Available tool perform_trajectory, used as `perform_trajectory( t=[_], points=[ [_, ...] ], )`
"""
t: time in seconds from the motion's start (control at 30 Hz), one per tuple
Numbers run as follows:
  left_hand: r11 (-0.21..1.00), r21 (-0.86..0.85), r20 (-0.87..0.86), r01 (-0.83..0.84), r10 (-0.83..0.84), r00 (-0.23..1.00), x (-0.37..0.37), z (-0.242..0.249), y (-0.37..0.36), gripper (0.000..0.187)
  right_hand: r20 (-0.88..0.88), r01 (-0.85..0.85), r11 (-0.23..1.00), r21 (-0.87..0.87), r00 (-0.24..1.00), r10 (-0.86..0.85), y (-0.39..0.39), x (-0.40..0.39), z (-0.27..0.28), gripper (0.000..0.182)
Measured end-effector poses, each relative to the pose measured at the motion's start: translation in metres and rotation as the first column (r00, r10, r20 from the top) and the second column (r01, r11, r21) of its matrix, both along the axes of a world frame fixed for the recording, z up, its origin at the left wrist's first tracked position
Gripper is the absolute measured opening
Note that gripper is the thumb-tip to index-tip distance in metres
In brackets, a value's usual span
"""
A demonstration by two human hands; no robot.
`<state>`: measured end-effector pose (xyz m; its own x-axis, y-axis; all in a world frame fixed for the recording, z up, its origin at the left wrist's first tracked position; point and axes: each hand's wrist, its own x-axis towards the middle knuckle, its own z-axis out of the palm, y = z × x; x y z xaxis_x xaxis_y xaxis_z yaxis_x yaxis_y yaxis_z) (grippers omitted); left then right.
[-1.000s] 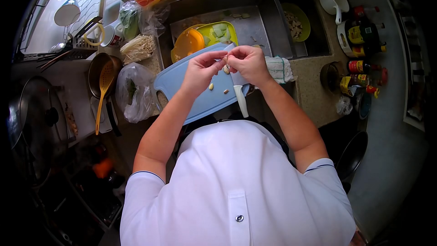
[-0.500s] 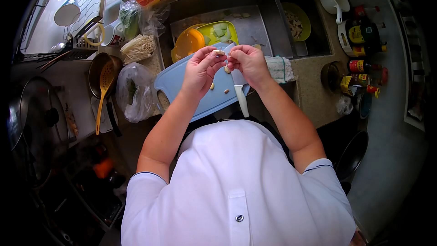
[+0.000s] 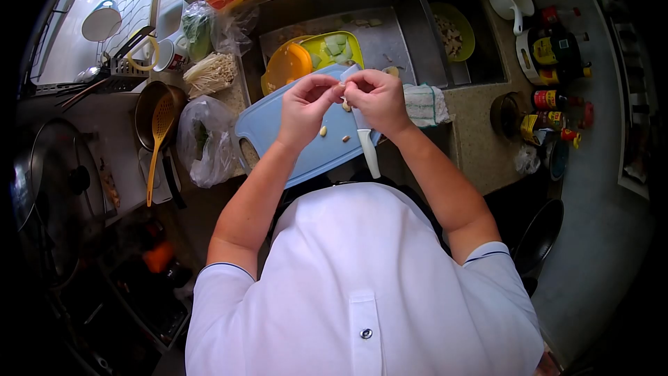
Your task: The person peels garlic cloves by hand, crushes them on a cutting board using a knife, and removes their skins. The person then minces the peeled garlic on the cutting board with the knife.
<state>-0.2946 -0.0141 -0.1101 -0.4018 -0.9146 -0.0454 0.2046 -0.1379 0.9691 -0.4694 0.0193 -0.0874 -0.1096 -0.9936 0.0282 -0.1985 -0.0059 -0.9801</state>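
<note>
Above the blue cutting board (image 3: 268, 125), my left hand (image 3: 305, 113) and my right hand (image 3: 380, 101) meet fingertip to fingertip. Both pinch a small garlic clove (image 3: 341, 86), mostly covered by the fingers. On the board below lie a pale clove (image 3: 323, 131) and a small brownish piece (image 3: 346, 138); another clove (image 3: 346, 106) sits just under my right fingers. A white-handled knife (image 3: 369, 154) rests on the board beneath my right hand, its handle past the near edge and its blade partly hidden.
Behind the board is a steel sink (image 3: 396, 31) with an orange strainer (image 3: 289, 64) and a yellow-green tray (image 3: 360, 52) of cut vegetable. Enoki mushrooms (image 3: 211, 73) and a plastic bag (image 3: 206, 143) stand left. A folded cloth (image 3: 426, 106) and sauce bottles (image 3: 550, 101) are right.
My fingertips have come together, closing the small gap between my hands and covering more of the clove. The board, knife and loose cloves stay where they were.
</note>
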Motion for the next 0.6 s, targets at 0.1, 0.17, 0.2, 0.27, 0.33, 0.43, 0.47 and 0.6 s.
perform_trajectory(
  t=[0.1,0.17,0.2,0.27,0.33,0.43,0.47,0.6],
  points=[
    [0.956,0.292,-0.267,0.0,0.082,0.96,-0.001,0.001,-0.001,0.013,0.302,0.053,0.98,0.193,0.947,-0.11,-0.003,0.002,0.003,0.007],
    [0.849,0.527,-0.388,0.033,0.206,0.898,0.001,0.003,-0.003,0.013,0.415,0.082,0.961,0.265,0.89,-0.191,-0.004,0.002,0.003,0.008],
    [0.849,0.527,-0.388,0.032,0.207,0.898,0.001,0.004,-0.003,0.013,0.394,0.08,0.965,0.25,0.902,-0.177,-0.004,0.0,0.0,0.009],
    [0.818,0.573,-0.375,0.046,0.212,0.903,0.001,0.005,-0.003,0.013,0.372,0.077,0.969,0.237,0.914,-0.164,-0.004,0.0,-0.003,0.01],
    [0.836,0.548,-0.351,0.034,0.193,0.916,0.0,0.001,-0.004,0.013,0.294,-0.021,0.988,0.153,0.956,-0.025,-0.003,0.002,-0.003,0.009],
    [0.877,0.481,-0.289,-0.007,0.167,0.943,-0.002,0.0,-0.003,0.013,0.254,-0.028,0.988,0.152,0.967,-0.012,-0.002,0.002,0.001,0.009],
    [0.899,0.438,-0.251,-0.035,0.159,0.955,-0.003,0.001,-0.003,0.013,0.254,-0.027,0.988,0.152,0.967,-0.013,-0.002,0.0,-0.001,0.009],
    [0.961,0.268,-0.16,-0.065,0.111,0.981,-0.004,0.004,-0.003,0.012,0.204,-0.075,0.982,0.174,0.978,0.038,-0.003,-0.007,-0.007,0.01]
  ],
)
